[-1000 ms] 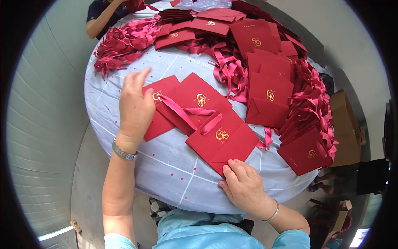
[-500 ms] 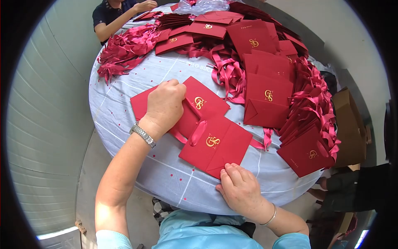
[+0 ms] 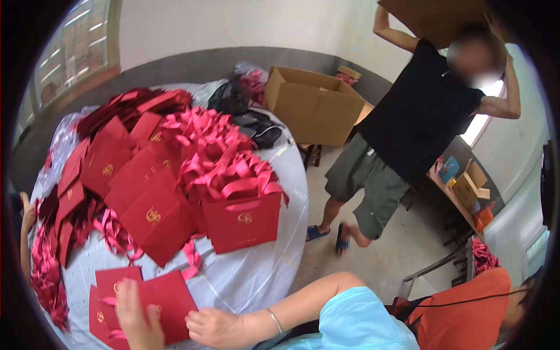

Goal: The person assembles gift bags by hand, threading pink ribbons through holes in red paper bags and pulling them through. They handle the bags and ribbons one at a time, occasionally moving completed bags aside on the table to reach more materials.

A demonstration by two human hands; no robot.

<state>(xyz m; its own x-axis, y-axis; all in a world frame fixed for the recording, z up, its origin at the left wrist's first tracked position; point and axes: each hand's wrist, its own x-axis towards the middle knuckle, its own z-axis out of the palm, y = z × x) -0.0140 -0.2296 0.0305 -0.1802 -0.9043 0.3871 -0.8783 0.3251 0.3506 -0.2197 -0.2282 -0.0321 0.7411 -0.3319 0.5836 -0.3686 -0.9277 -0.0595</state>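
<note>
Several red paper bags with gold logos lie overlapped at the near edge of the round table (image 3: 233,286). Above these red bags (image 3: 172,291) my left hand (image 3: 137,315) is raised, blurred, fingers stretched out. My right hand (image 3: 214,328), a bangle on its wrist, rests at the right edge of the bags with its fingers curled; whether they grip the edge is hidden. Farther back, a standing row of red bags (image 3: 242,224) with pink ribbons (image 3: 221,157) sits beside a pile of flat red bags (image 3: 154,216).
A person in black (image 3: 408,111) walks beyond the table, holding up a cardboard sheet or box (image 3: 434,17). An open cardboard box (image 3: 312,108) stands behind the table. A person in orange (image 3: 466,309) is at the lower right. Another person's hand (image 3: 27,213) shows at the left edge.
The view has swung right and up, bringing the walking person and the room into sight. My left hand has come off the bags and its fingers have spread.
</note>
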